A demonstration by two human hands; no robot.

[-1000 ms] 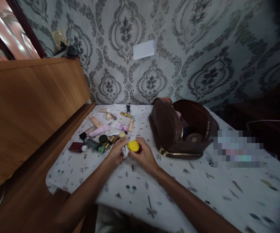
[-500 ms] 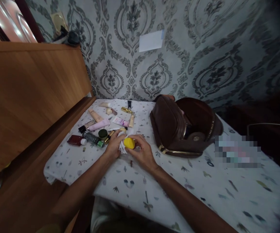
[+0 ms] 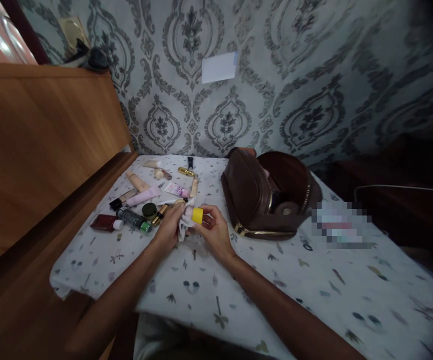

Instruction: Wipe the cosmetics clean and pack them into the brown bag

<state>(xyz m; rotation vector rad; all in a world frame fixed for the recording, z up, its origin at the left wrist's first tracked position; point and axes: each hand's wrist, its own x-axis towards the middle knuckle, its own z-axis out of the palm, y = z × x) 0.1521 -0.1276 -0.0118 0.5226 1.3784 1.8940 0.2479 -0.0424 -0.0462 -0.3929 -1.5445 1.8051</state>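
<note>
Over the middle of the tabletop [image 3: 204, 280], just in front of the scattered cosmetics, both hands are up close together, and here comes the turn! The yellow-capped container [image 3: 197, 215] has swung round: a second ago its round yellow end faced up toward the camera; now the yellow shows side-on, pointing right, with what looks like a paler body behind it, tucked into the white cloth [image 3: 182, 231].

The left hand [image 3: 168, 226] has the firm grip, closed about cloth and container together. Over on the other side, the right hand [image 3: 216, 232] has its fingers curled loosely round the yellow end, the grip narrow, though whether they actually pinch it I cannot tell from here. That turn presents a fresh side to the cloth, so I'd judge this as wiping in progress, not finished.

Around them, no shift to report: the dark red bottle [image 3: 102, 223], the green-capped bottle [image 3: 131, 218] and the dark round jar [image 3: 149, 210] lie to the left, while the brown bag [image 3: 244, 195] gapes open on the right.
</note>
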